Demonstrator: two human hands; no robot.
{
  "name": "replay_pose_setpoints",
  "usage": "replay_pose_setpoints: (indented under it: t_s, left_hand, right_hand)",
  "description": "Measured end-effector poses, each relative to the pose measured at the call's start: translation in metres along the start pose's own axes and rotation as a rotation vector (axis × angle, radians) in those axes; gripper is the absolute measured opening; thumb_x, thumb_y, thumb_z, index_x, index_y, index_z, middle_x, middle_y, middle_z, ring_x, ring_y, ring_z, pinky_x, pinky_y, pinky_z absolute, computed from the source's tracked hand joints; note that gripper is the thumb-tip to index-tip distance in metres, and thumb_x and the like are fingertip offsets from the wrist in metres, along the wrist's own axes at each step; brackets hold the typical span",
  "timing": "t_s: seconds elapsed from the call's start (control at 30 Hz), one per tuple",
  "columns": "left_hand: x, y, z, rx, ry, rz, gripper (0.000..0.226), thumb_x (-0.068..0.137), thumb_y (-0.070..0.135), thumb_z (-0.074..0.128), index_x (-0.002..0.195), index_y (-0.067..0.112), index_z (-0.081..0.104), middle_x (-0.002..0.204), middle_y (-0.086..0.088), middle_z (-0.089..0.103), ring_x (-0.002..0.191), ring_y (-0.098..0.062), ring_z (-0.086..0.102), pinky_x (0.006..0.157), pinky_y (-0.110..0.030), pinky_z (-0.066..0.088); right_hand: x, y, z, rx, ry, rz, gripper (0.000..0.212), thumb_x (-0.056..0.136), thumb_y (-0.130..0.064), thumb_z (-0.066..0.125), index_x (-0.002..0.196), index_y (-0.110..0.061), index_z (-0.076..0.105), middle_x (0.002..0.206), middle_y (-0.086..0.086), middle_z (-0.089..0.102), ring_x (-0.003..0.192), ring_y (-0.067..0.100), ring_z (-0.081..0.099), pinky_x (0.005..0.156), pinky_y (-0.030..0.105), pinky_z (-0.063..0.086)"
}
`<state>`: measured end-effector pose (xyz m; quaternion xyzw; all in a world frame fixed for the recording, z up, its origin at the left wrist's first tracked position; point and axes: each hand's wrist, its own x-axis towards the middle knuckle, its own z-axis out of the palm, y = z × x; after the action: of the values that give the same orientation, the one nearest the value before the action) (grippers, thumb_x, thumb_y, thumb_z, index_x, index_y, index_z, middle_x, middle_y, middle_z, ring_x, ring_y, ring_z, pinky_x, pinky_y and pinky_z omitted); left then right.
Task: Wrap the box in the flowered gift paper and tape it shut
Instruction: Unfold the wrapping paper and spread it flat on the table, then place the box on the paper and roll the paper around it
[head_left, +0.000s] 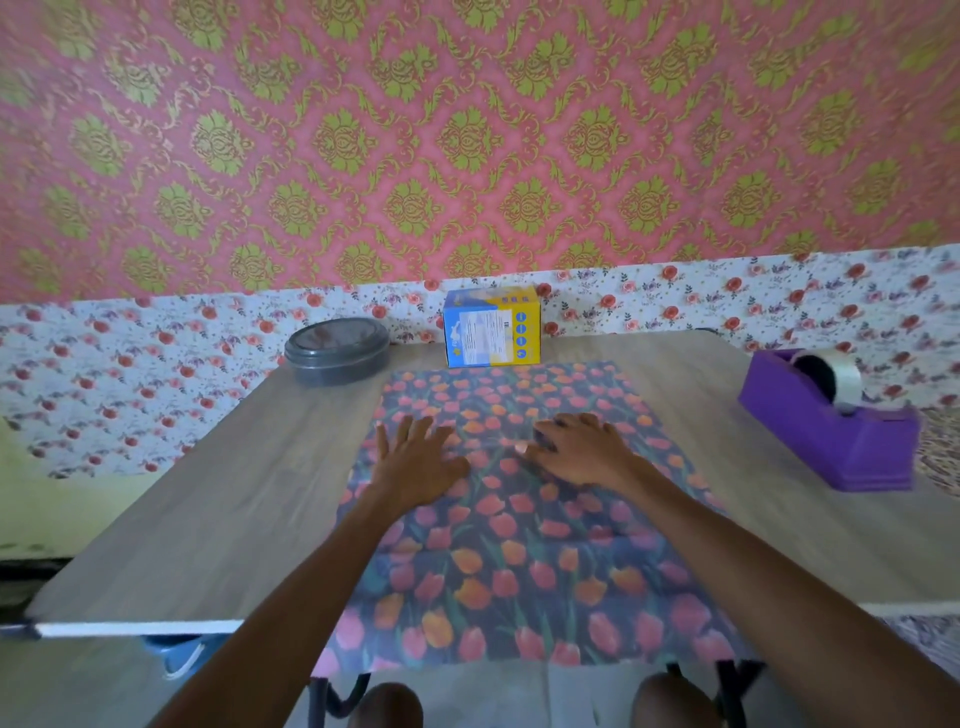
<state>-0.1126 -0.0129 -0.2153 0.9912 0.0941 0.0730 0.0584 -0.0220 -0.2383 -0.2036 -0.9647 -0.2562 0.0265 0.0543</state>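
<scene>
Hanging over the near edge of the table (208, 493), the flowered gift paper (519, 561) lies spread flat down the middle of the tabletop. Further in, both hands rest palm down on the sheet and grip nothing. The left hand (415, 462) has straight, spread fingers, and the right hand (576, 449) points its fingers toward the left one. Right at the paper's far edge the blue and yellow box (491, 330) stands upright. A round grey tin (337, 351) sits to its left, and a purple tape dispenser (826, 415) sits well apart on the right.
</scene>
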Motion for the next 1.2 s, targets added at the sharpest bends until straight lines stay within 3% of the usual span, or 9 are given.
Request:
replay_pose_setpoints:
  t_s: [0.27,0.4,0.57,0.7,0.8,0.9,0.97,1.07,1.2]
  left_hand:
    - [0.073,-0.022,-0.001,-0.076,-0.214,0.045,0.06,0.096,0.053,0.027,0.149,0.025,0.035,0.159,-0.001,0.026,0.146,-0.026,0.019,0.118,-0.053,0.01]
    - [0.112,-0.039,0.016,-0.037,-0.207,-0.015,0.096,0.067,0.074,0.0,0.149,0.033,0.028,0.162,0.003,0.018,0.148,-0.022,0.015,0.117,-0.054,0.012]
    - [0.149,-0.042,0.013,-0.065,-0.145,0.016,0.047,0.101,0.043,0.035,0.144,0.028,0.041,0.155,0.0,0.034,0.141,-0.024,0.032,0.114,-0.045,0.026]
    - [0.187,-0.04,0.01,-0.64,0.074,-0.121,0.054,0.094,0.029,0.061,0.142,0.011,0.044,0.144,-0.01,0.048,0.129,-0.027,0.049,0.101,-0.031,0.04]
    - [0.212,-0.033,0.001,-1.115,0.068,-0.162,0.081,0.088,0.043,0.068,0.151,0.016,0.026,0.149,-0.003,0.038,0.134,-0.026,0.043,0.105,-0.045,0.043]
    - [0.231,-0.016,-0.019,-1.319,0.032,-0.132,0.043,0.101,0.038,0.048,0.139,0.02,0.038,0.124,0.006,0.051,0.128,-0.029,0.048,0.09,-0.037,0.048]
    - [0.231,-0.006,-0.029,-1.386,0.002,-0.134,0.04,0.101,0.048,0.041,0.135,0.026,0.041,0.122,0.007,0.049,0.12,-0.023,0.048,0.101,-0.043,0.041]
    - [0.219,0.003,-0.044,-1.432,0.18,-0.149,0.03,0.101,0.048,0.041,0.119,0.025,0.045,0.11,0.005,0.054,0.101,-0.017,0.055,0.085,-0.035,0.042]
    - [0.196,0.012,-0.06,-1.423,0.311,-0.203,0.045,0.103,0.047,0.035,0.104,0.007,0.056,0.088,-0.003,0.065,0.068,-0.011,0.059,0.058,-0.023,0.041]
  right_hand:
    - [0.075,-0.001,-0.008,0.085,-0.117,0.025,0.078,0.083,-0.084,0.014,0.137,-0.034,0.043,0.156,0.009,0.026,0.144,0.04,0.019,0.113,0.063,0.017]
    - [0.101,0.003,0.005,-0.001,-0.103,-0.029,0.073,0.092,-0.074,0.025,0.154,-0.039,0.013,0.164,0.003,0.004,0.149,0.035,0.006,0.117,0.058,0.01]
    - [0.141,0.014,0.002,0.109,0.083,-0.041,0.05,0.095,-0.05,0.045,0.138,-0.024,0.042,0.141,0.011,0.045,0.13,0.035,0.043,0.104,0.046,0.038]
    - [0.181,0.021,-0.019,0.529,0.283,0.092,0.058,0.084,-0.044,0.064,0.129,-0.014,0.046,0.12,0.014,0.06,0.107,0.034,0.06,0.083,0.038,0.049]
    - [0.209,0.023,-0.036,0.788,0.313,0.176,0.086,0.073,-0.062,0.064,0.14,-0.014,0.04,0.139,0.006,0.051,0.125,0.026,0.051,0.096,0.04,0.045]
    - [0.241,0.026,-0.039,1.009,0.25,0.19,0.096,0.057,-0.088,0.062,0.129,-0.024,0.052,0.131,-0.002,0.058,0.116,0.021,0.058,0.099,0.044,0.047]
    - [0.257,0.027,-0.038,1.118,0.262,0.214,0.103,0.045,-0.097,0.058,0.113,-0.02,0.057,0.119,0.003,0.065,0.105,0.025,0.064,0.089,0.043,0.053]
    - [0.224,0.006,-0.064,1.222,0.448,0.267,0.068,0.071,-0.077,0.061,0.094,-0.014,0.051,0.081,0.0,0.053,0.077,0.021,0.058,0.059,0.032,0.042]
    - [0.184,0.008,-0.076,1.363,0.664,0.399,0.051,0.086,-0.055,0.065,0.093,-0.011,0.04,0.081,0.001,0.047,0.07,0.019,0.048,0.054,0.032,0.035]
